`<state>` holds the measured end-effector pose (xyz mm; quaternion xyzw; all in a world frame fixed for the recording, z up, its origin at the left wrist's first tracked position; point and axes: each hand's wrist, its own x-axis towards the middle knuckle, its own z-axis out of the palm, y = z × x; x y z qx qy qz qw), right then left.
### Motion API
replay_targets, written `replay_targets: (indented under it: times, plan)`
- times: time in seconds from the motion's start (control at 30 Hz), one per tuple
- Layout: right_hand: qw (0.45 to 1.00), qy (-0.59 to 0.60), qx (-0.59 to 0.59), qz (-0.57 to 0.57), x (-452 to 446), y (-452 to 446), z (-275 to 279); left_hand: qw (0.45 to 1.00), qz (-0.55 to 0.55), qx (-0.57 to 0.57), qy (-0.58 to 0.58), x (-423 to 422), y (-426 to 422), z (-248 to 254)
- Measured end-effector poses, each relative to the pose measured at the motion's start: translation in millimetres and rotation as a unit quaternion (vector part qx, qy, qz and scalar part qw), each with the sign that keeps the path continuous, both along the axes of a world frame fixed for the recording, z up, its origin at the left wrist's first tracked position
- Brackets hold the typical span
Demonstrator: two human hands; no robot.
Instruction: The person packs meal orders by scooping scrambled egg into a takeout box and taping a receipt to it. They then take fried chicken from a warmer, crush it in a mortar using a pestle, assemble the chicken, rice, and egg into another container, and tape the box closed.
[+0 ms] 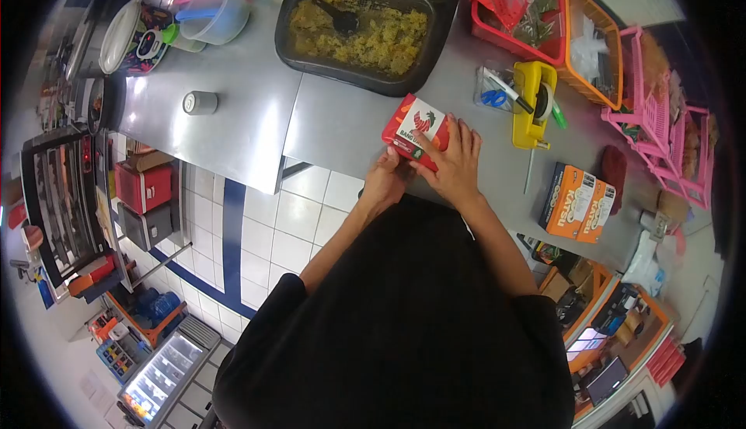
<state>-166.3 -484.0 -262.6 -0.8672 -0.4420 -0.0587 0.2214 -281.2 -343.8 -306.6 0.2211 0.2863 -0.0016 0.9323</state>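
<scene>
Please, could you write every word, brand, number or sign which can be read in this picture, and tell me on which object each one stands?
"BANG": red and white box; the letters after it are unclear near the right hand.
"KATSU": orange box, twice.
Too small or blurred to read: smaller print on both boxes, and the screen.

Around you: white tiled floor (298,217) with dark blue bands; pale wall (74,355); steel worktop (233,110); glass-front cabinet (159,382), lit white inside; orange-edged shelves (622,328) at right.
</scene>
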Motion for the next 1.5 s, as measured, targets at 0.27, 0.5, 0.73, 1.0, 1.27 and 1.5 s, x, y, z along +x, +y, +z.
replay_targets:
  times: [0.27,0.5,0.73,1.0,1.27,1.5]
  plan:
    - [1.0,0.026,-0.012,-0.007,-0.3,-2.7,7.3,0.716,0.045,0.689,0.102,17.0,18.0,43.9]
    - [0.998,0.032,-0.004,-0.055,-8.8,-9.4,4.2,0.71,-0.135,0.691,-0.003,34.9,28.9,14.5]
    - [0.986,0.07,-0.049,-0.141,-19.8,-9.7,20.4,0.706,-0.17,0.687,-0.007,37.0,19.5,8.9]
    - [0.99,0.024,-0.034,-0.137,-25.1,-21.3,1.7,0.702,-0.217,0.667,-0.123,35.0,23.0,12.7]
    - [0.993,0.025,-0.056,-0.097,-20.2,-31.5,8.8,0.456,-0.362,0.787,-0.206,44.9,60.6,15.8]
    - [0.996,0.032,-0.041,-0.075,-28.4,-60.0,4.1,0.486,-0.448,0.683,-0.31,68.2,69.9,40.1]
